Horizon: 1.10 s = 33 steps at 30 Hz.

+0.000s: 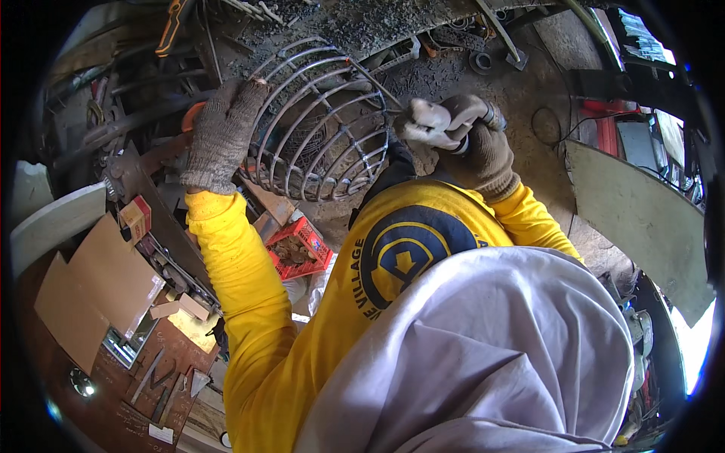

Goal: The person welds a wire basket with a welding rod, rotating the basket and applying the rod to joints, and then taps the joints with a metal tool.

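A round basket-like frame of bent metal rods (321,136) is tilted in front of me, its curved bars joined by cross rods. My left hand (223,136), in a grey-brown knit glove, is closed on its left edge. My right hand (483,162), gloved the same way, grips a worn grey welding electrode holder (429,123). A thin welding rod (377,83) runs from the holder's jaws to the frame's upper right, its end reddish at a bar. The right fingers are partly hidden behind the holder.
Below the frame stands a red plastic crate (306,253) of rusty pieces. Cardboard (113,279) and hand tools (155,377) lie on a brown surface at lower left. A dark, debris-strewn bench (340,23) is at the top; a pale board (638,219) leans at right.
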Available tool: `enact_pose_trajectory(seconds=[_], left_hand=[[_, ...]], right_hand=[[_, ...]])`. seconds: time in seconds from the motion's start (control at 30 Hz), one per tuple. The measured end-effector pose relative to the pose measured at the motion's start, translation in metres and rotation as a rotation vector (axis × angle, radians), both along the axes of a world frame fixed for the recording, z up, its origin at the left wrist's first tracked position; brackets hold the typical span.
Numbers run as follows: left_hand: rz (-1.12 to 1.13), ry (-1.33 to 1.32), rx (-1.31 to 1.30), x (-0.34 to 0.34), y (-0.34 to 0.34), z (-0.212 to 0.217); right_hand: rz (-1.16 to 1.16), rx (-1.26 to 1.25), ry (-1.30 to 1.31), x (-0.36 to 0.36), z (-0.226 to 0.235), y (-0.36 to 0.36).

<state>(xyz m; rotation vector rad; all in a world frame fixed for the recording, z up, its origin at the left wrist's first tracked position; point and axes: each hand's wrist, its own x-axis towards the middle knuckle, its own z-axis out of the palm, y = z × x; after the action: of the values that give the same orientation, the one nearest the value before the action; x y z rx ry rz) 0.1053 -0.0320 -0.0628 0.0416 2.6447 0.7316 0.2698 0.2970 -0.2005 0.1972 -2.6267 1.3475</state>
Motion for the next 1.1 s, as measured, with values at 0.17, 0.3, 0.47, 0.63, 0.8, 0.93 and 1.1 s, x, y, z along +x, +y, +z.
enact_pose_trajectory(seconds=[0.17, 0.3, 0.47, 0.63, 0.8, 0.93, 1.1], left_hand=[[-0.031, 0.006, -0.005, -0.002, -0.002, -0.002], [-0.038, -0.013, -0.023, -0.003, 0.000, 0.001], [-0.027, 0.047, -0.023, -0.001, -0.004, -0.005], [-0.027, 0.015, -0.041, -0.002, -0.002, -0.002], [-0.027, 0.071, -0.076, 0.002, 0.004, 0.001], [-0.045, 0.047, -0.074, -0.001, -0.001, -0.002], [-0.065, 0.105, -0.092, 0.001, 0.003, -0.001]], right_hand=[[-0.031, -0.322, -0.186, 0.000, 0.005, 0.001], [-0.080, -0.769, -0.618, 0.001, 0.014, 0.007], [0.045, -0.624, -0.535, 0.003, 0.003, 0.015], [-0.034, -0.335, -0.210, -0.003, 0.008, 0.014], [-0.007, -0.019, -0.026, -0.004, 0.019, 0.008], [0.009, -0.014, -0.168, 0.009, 0.005, 0.004], [0.051, 0.016, -0.239, 0.009, 0.006, 0.002]])
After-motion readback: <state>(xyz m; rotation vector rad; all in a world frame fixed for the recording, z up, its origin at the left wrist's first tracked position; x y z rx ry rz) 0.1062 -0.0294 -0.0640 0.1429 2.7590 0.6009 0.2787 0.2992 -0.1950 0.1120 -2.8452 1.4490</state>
